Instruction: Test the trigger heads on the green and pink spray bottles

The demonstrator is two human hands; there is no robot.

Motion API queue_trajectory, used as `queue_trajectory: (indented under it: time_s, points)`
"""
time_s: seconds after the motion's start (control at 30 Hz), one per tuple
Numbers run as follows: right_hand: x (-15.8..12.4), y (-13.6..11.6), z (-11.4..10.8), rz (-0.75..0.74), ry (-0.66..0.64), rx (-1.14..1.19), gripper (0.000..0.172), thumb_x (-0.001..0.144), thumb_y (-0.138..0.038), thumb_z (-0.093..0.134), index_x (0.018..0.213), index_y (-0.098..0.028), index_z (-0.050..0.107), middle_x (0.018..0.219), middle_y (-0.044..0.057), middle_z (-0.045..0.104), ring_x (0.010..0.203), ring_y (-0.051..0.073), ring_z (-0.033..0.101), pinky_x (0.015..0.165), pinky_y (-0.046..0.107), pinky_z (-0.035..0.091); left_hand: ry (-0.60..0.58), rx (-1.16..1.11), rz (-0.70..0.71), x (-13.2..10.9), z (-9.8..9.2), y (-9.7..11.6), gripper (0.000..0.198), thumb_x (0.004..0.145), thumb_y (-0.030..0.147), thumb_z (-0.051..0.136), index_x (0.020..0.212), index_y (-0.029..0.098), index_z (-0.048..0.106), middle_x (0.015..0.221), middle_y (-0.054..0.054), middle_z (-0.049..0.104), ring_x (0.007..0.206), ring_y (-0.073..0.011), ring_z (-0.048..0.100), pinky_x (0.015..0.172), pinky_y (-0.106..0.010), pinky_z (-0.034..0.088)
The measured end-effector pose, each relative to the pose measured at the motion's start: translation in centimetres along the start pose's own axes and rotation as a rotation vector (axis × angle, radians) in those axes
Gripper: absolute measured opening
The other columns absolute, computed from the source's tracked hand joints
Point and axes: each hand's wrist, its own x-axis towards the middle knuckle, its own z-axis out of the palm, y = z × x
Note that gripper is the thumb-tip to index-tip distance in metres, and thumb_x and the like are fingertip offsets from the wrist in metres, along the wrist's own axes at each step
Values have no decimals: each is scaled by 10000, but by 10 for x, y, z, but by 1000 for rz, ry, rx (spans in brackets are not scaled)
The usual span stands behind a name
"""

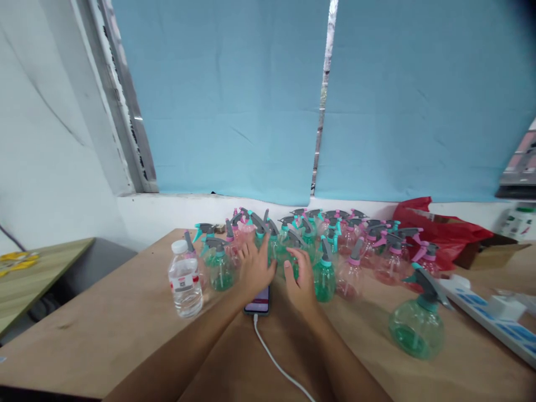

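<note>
My left hand (255, 271) reaches over the upper part of a phone (257, 304), its fingers spread towards the spray bottles. To its right, my right hand (302, 282) has its thumb and fingers apart, close to a green spray bottle (295, 240) with a grey trigger. Whether its fingertips touch that bottle, I cannot tell. Another green spray bottle (324, 279) stands just right of this hand, beside a pink spray bottle (350, 276). Left of my left hand is a green spray bottle (220, 271) with a turquoise collar. Neither hand visibly holds anything.
A white cable (272, 357) runs from the phone to the front edge. A clear water bottle (185, 285) stands at left. Several more spray bottles crowd the back. At right are a lone green spray bottle (419, 329), a power strip (489, 318) and a red bag (444, 229).
</note>
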Motion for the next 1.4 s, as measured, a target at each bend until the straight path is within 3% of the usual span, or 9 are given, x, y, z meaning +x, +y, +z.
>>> queue_trajectory:
  time_s: [0.17,0.33,0.6,0.77,0.87,0.97,1.1,1.27,1.4]
  points:
    - [14,-6,-15,-34,-186,156,647,1007,-416,573,1597,-263,354,1579,138,471,1450,311,453,1188,566,373,-50,-130,210,-54,-12,15,714,875,322,626,1558,238,434,1561,-222,372,1315,-445,445,1032,-608,405]
    - [27,-23,-27,97,-376,370,603,990,-422,619,1554,-285,456,1483,107,596,1278,291,631,1075,478,521,-128,-241,429,-79,-9,18,555,866,271,629,1415,222,562,1464,-204,461,1242,-406,502,1010,-592,465]
    - [23,-19,-26,164,-330,366,509,973,-344,622,1472,-275,551,1350,100,691,1148,267,704,990,452,566,-171,-416,434,-84,-5,25,616,908,260,611,1505,197,474,1618,-199,334,1453,-388,398,1155,-571,424]
    - [20,0,-20,267,-212,343,453,936,-371,656,1369,-234,645,1237,103,746,1098,269,717,972,444,571,-179,-449,472,-76,-17,6,504,955,256,569,1459,233,558,1550,-148,514,1428,-332,465,1174,-553,403]
    - [19,9,-12,288,-191,337,321,888,-335,649,1177,-229,743,1094,65,781,1003,253,722,925,418,579,-133,-556,377,-64,-23,-10,315,985,256,525,1233,267,720,1306,-97,712,1220,-280,625,1080,-475,480]
    - [18,14,-4,326,-279,338,249,832,-270,612,1016,-245,778,890,6,767,814,208,714,835,377,585,-84,-712,124,-51,-14,-27,255,988,318,534,1069,241,763,1047,-68,784,991,-246,700,937,-395,536]
    - [16,15,2,368,-420,455,342,835,-282,587,1127,-260,764,802,-5,744,736,191,702,764,352,584,-19,-989,-171,-41,12,-49,261,918,385,582,1008,198,740,815,-35,758,740,-205,692,731,-311,545]
    - [17,6,5,365,-537,578,324,813,-275,591,1082,-269,771,732,-12,714,689,182,685,761,341,569,7,-1079,-265,-45,28,-62,245,867,382,619,979,185,712,694,17,677,581,-148,607,598,-248,484]
    - [19,-3,7,372,-503,591,230,764,-247,594,886,-255,790,710,-8,705,623,173,659,698,324,559,-4,-1102,-301,-49,26,-62,253,877,398,618,982,184,705,668,26,650,551,-140,584,555,-235,462]
